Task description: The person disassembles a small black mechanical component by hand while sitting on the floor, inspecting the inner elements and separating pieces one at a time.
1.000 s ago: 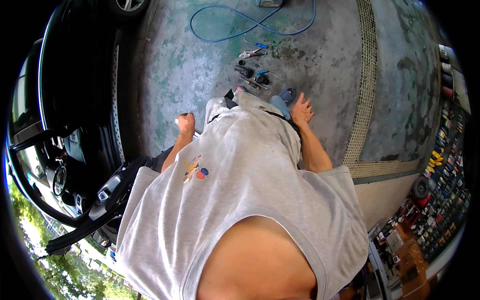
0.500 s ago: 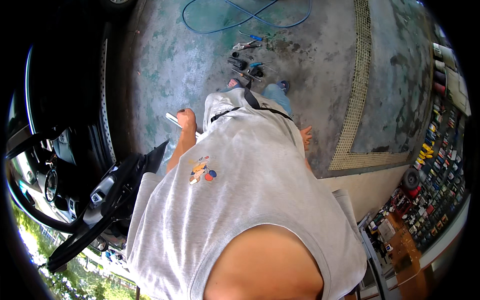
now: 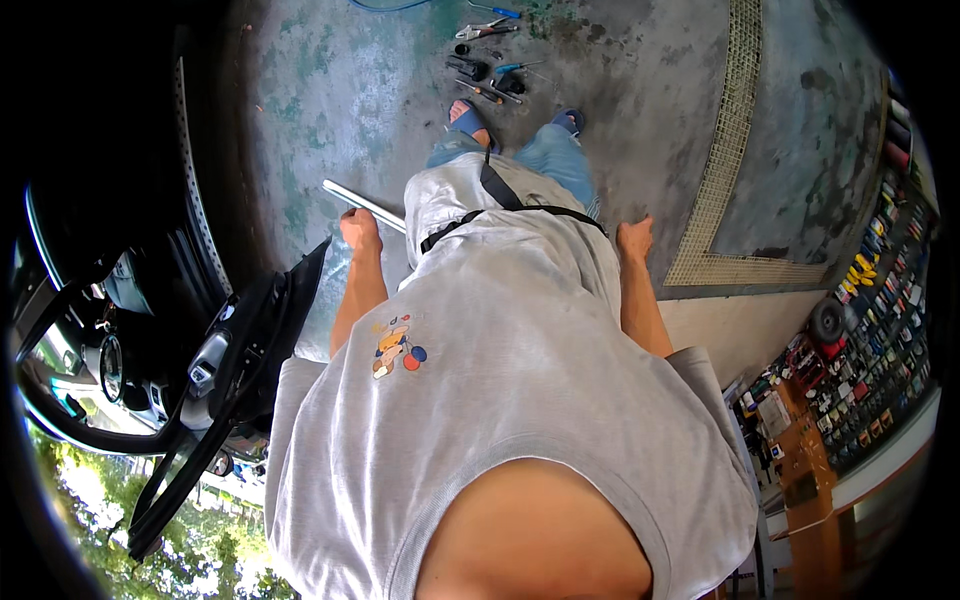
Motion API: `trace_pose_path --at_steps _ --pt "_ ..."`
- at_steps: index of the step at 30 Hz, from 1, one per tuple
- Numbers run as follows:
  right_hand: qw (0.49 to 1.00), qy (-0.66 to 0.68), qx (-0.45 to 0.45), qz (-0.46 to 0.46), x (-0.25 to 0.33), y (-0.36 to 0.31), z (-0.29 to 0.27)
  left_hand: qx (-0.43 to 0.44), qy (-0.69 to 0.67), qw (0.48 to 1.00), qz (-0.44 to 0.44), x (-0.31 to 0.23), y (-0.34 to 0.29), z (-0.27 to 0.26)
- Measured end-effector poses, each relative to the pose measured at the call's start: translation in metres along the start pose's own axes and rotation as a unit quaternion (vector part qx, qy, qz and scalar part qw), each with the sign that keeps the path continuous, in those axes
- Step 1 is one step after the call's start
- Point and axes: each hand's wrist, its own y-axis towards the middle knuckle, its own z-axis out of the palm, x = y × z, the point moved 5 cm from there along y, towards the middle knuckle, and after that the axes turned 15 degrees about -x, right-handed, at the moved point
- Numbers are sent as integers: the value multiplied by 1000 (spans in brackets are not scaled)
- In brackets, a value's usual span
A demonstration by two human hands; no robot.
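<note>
Brought clear of the shirt (image 3: 530, 340) since the earlier head view, the right hand (image 3: 634, 240) is seen partly curled; whether it is fully closed cannot be told. By the left hand (image 3: 361, 232) the silvery bar (image 3: 345, 194) is gripped, toward the floor's (image 3: 300, 120) car-side edge; if swung left, the open car door (image 3: 290, 300) could be struck.

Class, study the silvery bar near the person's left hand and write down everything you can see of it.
The silvery bar is long, straight and slim, bright and smooth, and looks like metal. In the picture it slants from upper left down to the right, just beyond the curled left hand. Its upper-left end shows against the stained floor; the other end disappears behind the grey shirt. Whether the hand touches it, or what supports it, cannot be told.
</note>
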Motion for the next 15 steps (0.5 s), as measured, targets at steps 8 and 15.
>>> trace_pose_path --at_steps 8,15 --pt "997 23 -36 -67 32 71 -16 -68 -20 982 173 -8 -22 -7" --pt "987 44 -50 -143 115 105 15 27 -72 912 402 -138 -57 146"
